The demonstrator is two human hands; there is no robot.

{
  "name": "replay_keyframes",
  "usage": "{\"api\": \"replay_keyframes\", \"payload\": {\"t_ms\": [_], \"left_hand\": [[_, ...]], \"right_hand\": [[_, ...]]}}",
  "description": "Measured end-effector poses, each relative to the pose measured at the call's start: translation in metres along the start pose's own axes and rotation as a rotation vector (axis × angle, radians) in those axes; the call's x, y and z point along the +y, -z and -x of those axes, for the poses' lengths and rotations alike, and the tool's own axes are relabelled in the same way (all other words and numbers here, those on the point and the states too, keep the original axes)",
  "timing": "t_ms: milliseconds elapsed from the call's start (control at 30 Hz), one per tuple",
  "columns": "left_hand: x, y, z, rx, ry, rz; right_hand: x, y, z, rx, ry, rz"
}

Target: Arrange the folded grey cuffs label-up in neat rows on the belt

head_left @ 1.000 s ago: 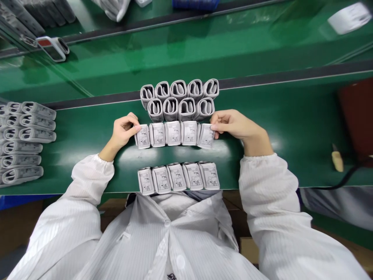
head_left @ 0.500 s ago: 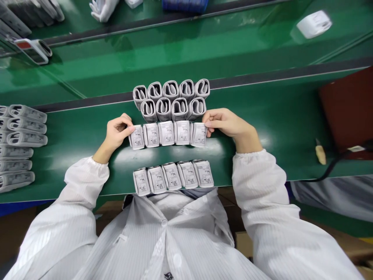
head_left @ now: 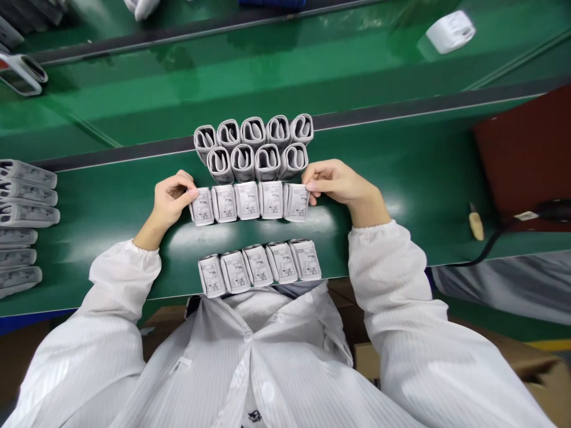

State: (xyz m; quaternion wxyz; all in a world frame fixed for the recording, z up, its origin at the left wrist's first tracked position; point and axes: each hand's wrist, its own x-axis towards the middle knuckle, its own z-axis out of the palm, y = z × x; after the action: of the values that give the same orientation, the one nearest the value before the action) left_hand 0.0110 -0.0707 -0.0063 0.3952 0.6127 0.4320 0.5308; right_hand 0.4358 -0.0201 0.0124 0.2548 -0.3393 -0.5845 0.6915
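Observation:
Several rolled white-grey bundles with printed fronts form a row (head_left: 247, 201) on the green table. My left hand (head_left: 173, 196) pinches the outer edge of the leftmost bundle (head_left: 203, 206). At the other end, my right hand (head_left: 334, 183) has its fingers closed on the upper corner of the rightmost bundle (head_left: 296, 202). Directly behind stand two rows of bundles (head_left: 253, 132) with their coiled ends up. Nearer my body, along the table's front edge, lies another row of printed bundles (head_left: 257, 266).
More folded bundles (head_left: 29, 211) are stacked at the far left. A wooden-handled tool (head_left: 476, 224), a black cable and a dark red board (head_left: 526, 160) are on the right. A white packet (head_left: 451, 31) lies on the green surface beyond the dark rail.
The whole view has shifted, so the scene appears slightly further left and up. Both hands remain at the ends of the same row, with no clear movement of the bundles.

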Motion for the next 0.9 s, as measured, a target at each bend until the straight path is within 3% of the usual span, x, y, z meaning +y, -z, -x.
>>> {"api": "replay_keyframes", "payload": {"t_ms": [900], "left_hand": [[-0.008, 0.003, -0.002, -0.018, -0.050, -0.049]], "right_hand": [[0.010, 0.008, -0.003, -0.075, 0.103, -0.046]]}}
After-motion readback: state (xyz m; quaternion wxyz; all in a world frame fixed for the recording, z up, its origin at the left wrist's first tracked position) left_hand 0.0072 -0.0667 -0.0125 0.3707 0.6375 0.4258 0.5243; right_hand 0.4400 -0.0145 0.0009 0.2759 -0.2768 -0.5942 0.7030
